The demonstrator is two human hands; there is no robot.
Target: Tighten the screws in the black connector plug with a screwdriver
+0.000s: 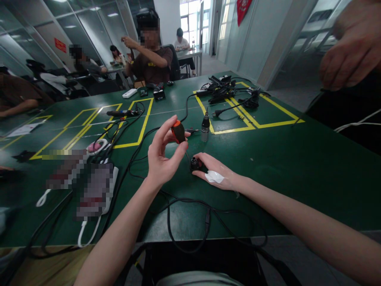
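- Our left hand pinches a smooth, rounded orange-and-black piece.
- Our right hand rests flat on the matte green table, fingertips gripping a small black cylindrical part.

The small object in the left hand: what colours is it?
Orange and black object, pinched by the left hand; head view.

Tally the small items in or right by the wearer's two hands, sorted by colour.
Orange and black: 1, the small orange-and-black part pinched in the left hand.
Black: 1, the small black cylindrical part on the green table, under the fingertips of the right hand.
Silver with black tip: 1, the upright metal connector just behind.
Total: 3
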